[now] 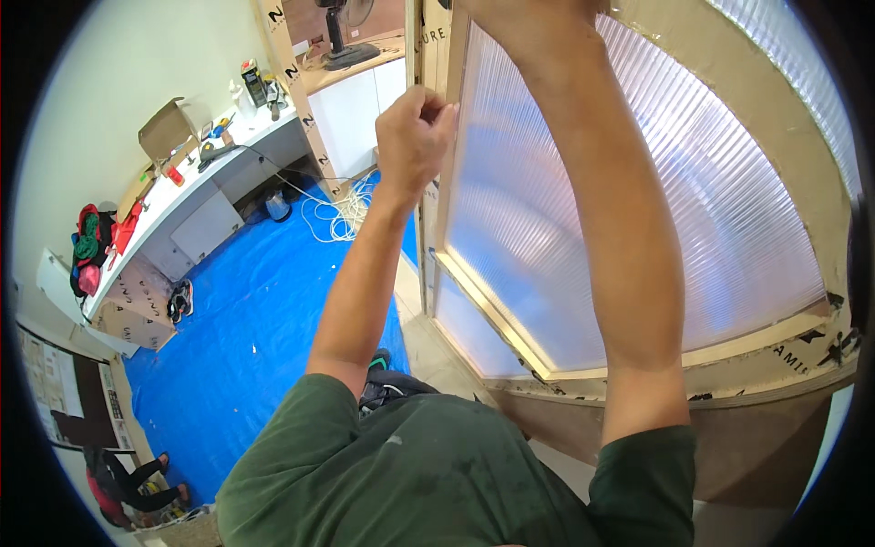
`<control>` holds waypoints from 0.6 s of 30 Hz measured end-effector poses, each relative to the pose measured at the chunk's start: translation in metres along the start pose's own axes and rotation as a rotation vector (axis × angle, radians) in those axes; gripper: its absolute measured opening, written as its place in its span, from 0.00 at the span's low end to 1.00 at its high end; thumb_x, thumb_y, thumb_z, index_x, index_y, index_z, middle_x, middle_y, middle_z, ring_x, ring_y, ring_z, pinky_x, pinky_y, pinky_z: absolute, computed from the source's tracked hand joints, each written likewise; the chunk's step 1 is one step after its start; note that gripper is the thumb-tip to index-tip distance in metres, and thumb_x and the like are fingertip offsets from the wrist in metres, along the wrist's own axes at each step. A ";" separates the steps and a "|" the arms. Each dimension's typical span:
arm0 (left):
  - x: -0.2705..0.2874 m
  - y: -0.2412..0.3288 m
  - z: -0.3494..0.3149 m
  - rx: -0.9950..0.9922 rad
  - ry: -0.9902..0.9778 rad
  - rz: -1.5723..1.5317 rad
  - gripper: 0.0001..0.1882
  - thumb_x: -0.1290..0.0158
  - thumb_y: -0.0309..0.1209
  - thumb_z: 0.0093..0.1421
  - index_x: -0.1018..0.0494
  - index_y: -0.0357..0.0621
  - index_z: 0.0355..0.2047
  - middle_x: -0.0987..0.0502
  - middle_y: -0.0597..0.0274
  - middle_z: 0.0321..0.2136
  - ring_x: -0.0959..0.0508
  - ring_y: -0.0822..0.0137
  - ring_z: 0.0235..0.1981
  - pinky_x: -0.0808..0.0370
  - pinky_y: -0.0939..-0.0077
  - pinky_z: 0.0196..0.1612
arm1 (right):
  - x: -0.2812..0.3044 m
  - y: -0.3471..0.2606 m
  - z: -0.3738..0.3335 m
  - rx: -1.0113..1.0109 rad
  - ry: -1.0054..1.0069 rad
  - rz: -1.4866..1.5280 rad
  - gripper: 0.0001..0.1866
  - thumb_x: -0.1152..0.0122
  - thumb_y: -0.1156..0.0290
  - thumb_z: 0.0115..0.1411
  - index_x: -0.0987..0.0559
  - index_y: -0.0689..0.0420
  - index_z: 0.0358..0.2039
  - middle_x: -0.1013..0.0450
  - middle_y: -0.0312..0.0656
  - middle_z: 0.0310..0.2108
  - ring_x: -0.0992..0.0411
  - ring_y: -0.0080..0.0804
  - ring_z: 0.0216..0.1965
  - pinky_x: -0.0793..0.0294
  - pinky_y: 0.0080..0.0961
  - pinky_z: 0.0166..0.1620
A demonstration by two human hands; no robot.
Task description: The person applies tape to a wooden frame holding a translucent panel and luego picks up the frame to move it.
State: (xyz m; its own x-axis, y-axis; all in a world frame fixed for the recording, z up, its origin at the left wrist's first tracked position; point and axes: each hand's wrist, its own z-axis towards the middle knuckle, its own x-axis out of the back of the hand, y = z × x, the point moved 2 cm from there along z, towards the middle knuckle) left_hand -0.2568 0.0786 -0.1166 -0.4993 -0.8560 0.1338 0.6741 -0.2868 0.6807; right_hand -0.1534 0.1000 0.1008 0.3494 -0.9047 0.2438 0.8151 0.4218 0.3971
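Note:
My left hand [415, 137] is raised beside the left edge of a wooden frame [450, 164]. Its fingers are curled with the thumb pressed in, and anything inside them is hidden. Higher up, my right hand [547, 11] reaches to the top of the picture in front of the same frame. The picture's edge cuts off its fingers, so their hold does not show. Behind my right forearm, a ribbed translucent panel [519, 173] fills the frame. A wooden crossbar [492, 314] runs along the lower part of the panel.
Blue sheeting [264, 310] covers the floor at left. A white counter [173, 201] along the wall carries tools, an open cardboard box [169, 132] and bags. A coiled white cable [342, 219] lies near the doorway. Beyond stands a fan [346, 50]. Another person [128, 483] is at lower left.

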 end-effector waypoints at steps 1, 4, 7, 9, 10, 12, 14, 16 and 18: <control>-0.002 -0.003 -0.006 -0.014 0.053 -0.044 0.08 0.33 0.28 0.62 0.19 0.36 0.32 0.18 0.62 0.23 0.21 0.76 0.26 0.23 0.77 0.32 | 0.001 -0.001 0.001 0.000 0.006 -0.001 0.12 0.35 0.67 0.64 0.15 0.54 0.47 0.22 0.41 0.47 0.24 0.35 0.52 0.31 0.38 0.59; -0.014 -0.010 -0.015 0.097 0.120 -0.234 0.09 0.32 0.28 0.62 0.21 0.37 0.31 0.20 0.63 0.22 0.23 0.78 0.26 0.24 0.78 0.32 | 0.002 -0.002 0.001 0.002 -0.015 -0.043 0.13 0.35 0.68 0.62 0.15 0.54 0.47 0.22 0.41 0.46 0.24 0.35 0.52 0.31 0.38 0.59; -0.019 -0.023 -0.017 0.012 0.177 -0.174 0.11 0.32 0.27 0.63 0.25 0.38 0.29 0.23 0.63 0.22 0.25 0.77 0.24 0.26 0.77 0.30 | 0.003 -0.001 0.002 0.032 0.183 0.130 0.12 0.35 0.69 0.61 0.16 0.55 0.45 0.22 0.41 0.45 0.24 0.36 0.51 0.30 0.38 0.59; -0.022 -0.042 -0.024 -0.104 0.183 -0.064 0.12 0.33 0.26 0.63 0.27 0.39 0.31 0.24 0.64 0.22 0.26 0.74 0.23 0.26 0.75 0.28 | 0.010 0.000 -0.005 0.049 0.061 0.097 0.11 0.37 0.69 0.61 0.16 0.55 0.44 0.22 0.41 0.44 0.24 0.36 0.51 0.29 0.38 0.58; -0.024 -0.046 -0.032 -0.098 0.205 -0.082 0.12 0.33 0.26 0.63 0.27 0.39 0.31 0.24 0.64 0.22 0.26 0.74 0.23 0.26 0.75 0.28 | 0.007 0.001 -0.004 0.074 0.070 0.087 0.11 0.37 0.69 0.61 0.16 0.55 0.44 0.22 0.41 0.44 0.24 0.36 0.51 0.29 0.38 0.58; -0.029 -0.050 -0.047 0.088 0.057 -0.137 0.13 0.33 0.25 0.60 0.29 0.38 0.31 0.25 0.54 0.27 0.24 0.59 0.27 0.25 0.64 0.34 | 0.001 0.006 -0.001 0.021 0.076 0.031 0.11 0.38 0.69 0.62 0.16 0.55 0.44 0.23 0.42 0.43 0.24 0.37 0.51 0.29 0.39 0.58; -0.025 -0.061 -0.055 -0.007 0.136 -0.112 0.12 0.32 0.25 0.61 0.28 0.38 0.32 0.24 0.57 0.27 0.24 0.65 0.27 0.25 0.69 0.33 | 0.012 -0.003 0.000 0.036 0.067 0.058 0.11 0.38 0.69 0.62 0.16 0.56 0.44 0.22 0.42 0.44 0.24 0.38 0.52 0.29 0.39 0.58; -0.031 -0.064 -0.060 -0.090 0.195 -0.109 0.11 0.32 0.26 0.62 0.26 0.39 0.33 0.23 0.60 0.27 0.24 0.71 0.27 0.26 0.73 0.32 | 0.006 0.003 0.001 0.008 0.064 0.028 0.12 0.38 0.69 0.61 0.16 0.57 0.44 0.22 0.43 0.44 0.24 0.39 0.52 0.29 0.40 0.58; -0.028 -0.064 -0.061 -0.007 0.169 -0.177 0.11 0.33 0.26 0.63 0.26 0.38 0.34 0.23 0.59 0.29 0.24 0.70 0.28 0.26 0.73 0.33 | 0.029 -0.013 -0.008 0.022 0.014 0.044 0.14 0.35 0.67 0.60 0.17 0.57 0.46 0.22 0.45 0.47 0.24 0.40 0.53 0.29 0.40 0.59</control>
State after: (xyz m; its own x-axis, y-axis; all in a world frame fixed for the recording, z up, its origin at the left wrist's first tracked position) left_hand -0.2527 0.0947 -0.2072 -0.5119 -0.8520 -0.1098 0.5882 -0.4408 0.6780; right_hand -0.1500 0.0678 0.0961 0.3910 -0.8860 0.2493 0.7886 0.4621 0.4057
